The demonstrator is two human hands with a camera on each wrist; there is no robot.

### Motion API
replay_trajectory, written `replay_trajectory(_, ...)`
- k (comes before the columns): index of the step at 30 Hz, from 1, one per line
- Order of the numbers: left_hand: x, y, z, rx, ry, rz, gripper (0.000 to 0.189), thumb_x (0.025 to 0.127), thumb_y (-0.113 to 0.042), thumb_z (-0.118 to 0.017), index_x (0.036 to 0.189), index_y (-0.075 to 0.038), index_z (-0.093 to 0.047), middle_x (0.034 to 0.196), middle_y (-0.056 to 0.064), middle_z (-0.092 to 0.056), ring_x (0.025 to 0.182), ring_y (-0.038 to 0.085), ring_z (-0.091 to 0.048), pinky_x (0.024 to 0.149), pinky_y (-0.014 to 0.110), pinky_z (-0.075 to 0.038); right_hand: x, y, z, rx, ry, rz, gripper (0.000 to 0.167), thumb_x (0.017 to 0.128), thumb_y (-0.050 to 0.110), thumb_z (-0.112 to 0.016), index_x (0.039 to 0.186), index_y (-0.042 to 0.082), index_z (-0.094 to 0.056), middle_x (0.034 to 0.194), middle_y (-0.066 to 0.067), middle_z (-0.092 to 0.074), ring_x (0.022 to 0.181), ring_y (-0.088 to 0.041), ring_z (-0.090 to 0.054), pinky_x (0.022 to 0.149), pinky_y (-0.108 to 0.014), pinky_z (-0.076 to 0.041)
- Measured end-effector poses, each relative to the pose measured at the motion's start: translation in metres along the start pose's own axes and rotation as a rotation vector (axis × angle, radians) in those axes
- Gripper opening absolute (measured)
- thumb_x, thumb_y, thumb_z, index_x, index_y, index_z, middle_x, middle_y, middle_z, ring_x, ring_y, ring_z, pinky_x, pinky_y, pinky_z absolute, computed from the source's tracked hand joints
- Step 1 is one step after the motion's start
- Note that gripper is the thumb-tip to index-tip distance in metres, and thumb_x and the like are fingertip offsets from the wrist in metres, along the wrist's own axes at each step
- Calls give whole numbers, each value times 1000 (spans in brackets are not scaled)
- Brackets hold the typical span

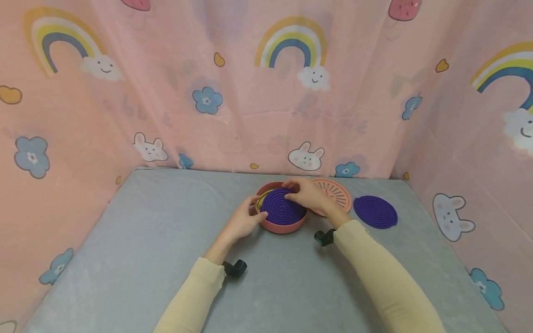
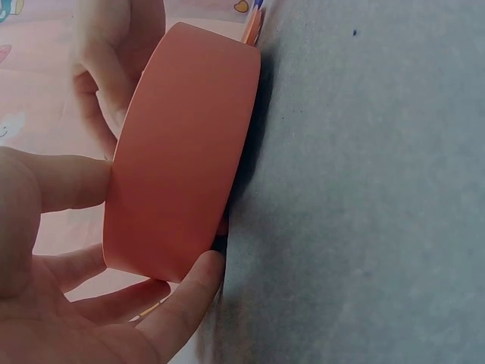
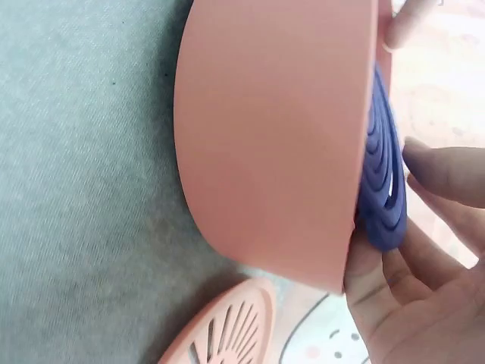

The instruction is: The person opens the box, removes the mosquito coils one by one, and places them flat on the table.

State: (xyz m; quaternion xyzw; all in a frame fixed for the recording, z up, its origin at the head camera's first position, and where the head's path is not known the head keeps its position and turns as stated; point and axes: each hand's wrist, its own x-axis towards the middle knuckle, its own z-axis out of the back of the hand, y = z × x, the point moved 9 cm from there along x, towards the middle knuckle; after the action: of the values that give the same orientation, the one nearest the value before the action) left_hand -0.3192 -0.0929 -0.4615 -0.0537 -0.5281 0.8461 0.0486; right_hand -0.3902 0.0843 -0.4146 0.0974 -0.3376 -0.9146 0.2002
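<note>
A coral-pink round box (image 1: 284, 229) stands on the table with a purple spiral coaster (image 1: 280, 209) at its mouth. Past the coaster's left edge shows a yellow piece (image 1: 259, 202) inside the box. My left hand (image 1: 243, 219) grips the box's left side; in the left wrist view its thumb is at the rim and its fingers reach round the wall (image 2: 182, 152). At the far right of the rim, my right hand (image 1: 306, 193) pinches the coaster's edge. In the right wrist view the purple coaster (image 3: 384, 174) rises slightly tilted above the rim, between thumb and fingers.
Right behind the box lies a pink slotted round lid (image 1: 335, 196), partly covered by my right wrist. Farther right a second purple spiral coaster (image 1: 375, 212) lies flat on the grey table (image 1: 166, 240). Pink patterned curtains (image 1: 250, 134) enclose the table's back and sides.
</note>
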Motion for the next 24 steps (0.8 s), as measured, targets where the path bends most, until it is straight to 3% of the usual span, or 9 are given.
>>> replay_trajectory(9, 0, 0, 0, 0, 4, -1, 59, 98, -27, -69, 150, -12, -46, 150, 17, -48, 136, 37, -50, 107, 57, -43, -13, -10, 8, 89, 44, -44, 33, 100, 15, -65, 133, 17, -66, 142, -15, -57, 134, -38, -50, 107, -56, -44)
replay_trajectory(13, 0, 0, 0, -7, 6, -4, 59, 98, -26, -69, 150, -12, -46, 150, 18, -47, 135, 37, -50, 107, 56, -43, -18, -11, 15, 112, 16, -41, 31, 100, 19, -66, 130, 16, -68, 137, -14, -59, 129, -35, -53, 104, -54, -46)
replay_trajectory(20, -2, -1, 1, 5, 11, -3, 61, 98, -27, -69, 151, -11, -45, 150, 18, -47, 135, 37, -51, 107, 56, -43, -32, -7, 29, 227, -42, -10, 32, 99, 16, -67, 130, 10, -68, 125, -14, -61, 107, -33, -61, 79, -52, -57)
replay_trajectory(24, -3, -2, 1, 7, 14, -2, 61, 97, -27, -69, 151, -10, -45, 150, 18, -48, 135, 37, -51, 107, 56, -43, -44, -5, 41, 259, -78, 12, 32, 99, 16, -68, 130, 10, -68, 124, -15, -61, 104, -32, -63, 73, -46, -58)
